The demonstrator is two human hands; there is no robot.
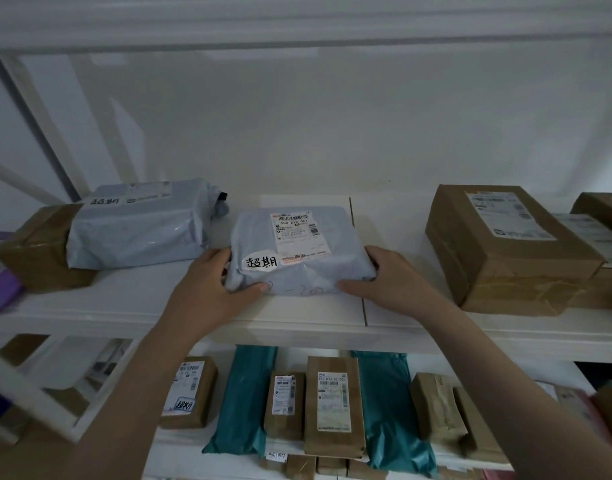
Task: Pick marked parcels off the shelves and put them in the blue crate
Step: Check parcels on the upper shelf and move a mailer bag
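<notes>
You are holding the grey parcel (pixel 299 251) from both ends as it is lying on the upper shelf (pixel 297 311), near the front edge; your left hand (pixel 212 284) is curling round its left end, thumb lying along the front face, and your right hand (pixel 389 277) is grasping the right end the same way, fingers (pixel 375 254) wrapping over the top corner; a white handwritten sticker (pixel 261 263) is showing on the parcel's near top face, just below its shipping label (pixel 299 233); to the left, well apart, a second grey mailer (pixel 141 225) bearing similar handwriting is resting partly on a brown box (pixel 34 249); to the right a large taped brown carton (pixel 505 247) is sitting on the same shelf; below, on the lower shelf (pixel 179 439), brown parcels (pixel 332 403) and teal bags (pixel 243 400) are lying side by side.
</notes>
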